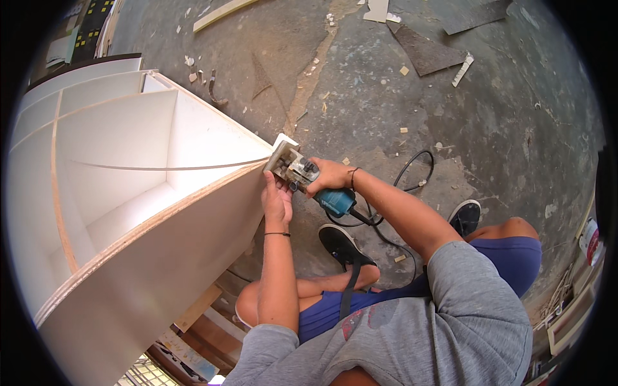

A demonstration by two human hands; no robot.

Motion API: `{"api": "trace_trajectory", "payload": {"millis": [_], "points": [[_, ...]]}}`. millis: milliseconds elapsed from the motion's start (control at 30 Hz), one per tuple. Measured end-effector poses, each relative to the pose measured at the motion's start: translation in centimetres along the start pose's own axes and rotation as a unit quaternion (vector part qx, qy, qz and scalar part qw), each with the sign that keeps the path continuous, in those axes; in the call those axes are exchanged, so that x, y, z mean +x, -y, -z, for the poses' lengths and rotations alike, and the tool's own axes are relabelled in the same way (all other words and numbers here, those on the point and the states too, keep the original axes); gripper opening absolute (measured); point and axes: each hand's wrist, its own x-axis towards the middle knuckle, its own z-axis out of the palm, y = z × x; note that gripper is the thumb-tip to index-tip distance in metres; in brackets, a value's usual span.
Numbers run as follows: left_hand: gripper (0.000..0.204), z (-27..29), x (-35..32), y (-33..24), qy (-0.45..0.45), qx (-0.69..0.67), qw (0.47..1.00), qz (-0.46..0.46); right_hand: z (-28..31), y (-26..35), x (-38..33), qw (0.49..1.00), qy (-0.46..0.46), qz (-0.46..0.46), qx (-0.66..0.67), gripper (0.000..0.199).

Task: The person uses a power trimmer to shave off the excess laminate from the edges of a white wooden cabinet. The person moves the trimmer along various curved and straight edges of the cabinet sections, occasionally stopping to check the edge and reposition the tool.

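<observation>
Wooden offcuts (222, 14), black cable (412, 168) surround hands.

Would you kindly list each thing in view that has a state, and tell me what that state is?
White laminated plywood cabinet: lying open-faced, compartments empty.
Thin white edge strip: loose, arcing across the opening.
Teal handheld trimmer: pressed on the cabinet's corner edge; running or not, cannot tell.
Black power cord: plugged into the trimmer, looped on the floor.
Left hand: steadying the trimmer's base.
Right hand: gripping the trimmer's body.
</observation>
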Motion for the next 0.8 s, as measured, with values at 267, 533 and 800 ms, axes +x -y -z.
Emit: {"api": "trace_trajectory", "payload": {"millis": [267, 533, 800], "points": [[0.07, 0.2, 1.3, 1.2, -0.015, -0.011, 1.0, 0.01, 0.5, -2.2, 1.8, 0.999, -0.027, 0.0, -0.04, 0.094], [0.068, 0.9, 2.5, 2.6, -0.013, -0.011, 1.0, 0.013, 0.9, -4.0, 2.7, 0.998, -0.042, 0.005, -0.054, 0.093], [0.07, 1.3, 3.3, 4.0, 0.005, -0.031, 0.999, 0.003, 1.2, -4.2, 2.8, 0.995, -0.046, -0.012, -0.09, 0.096]]}}
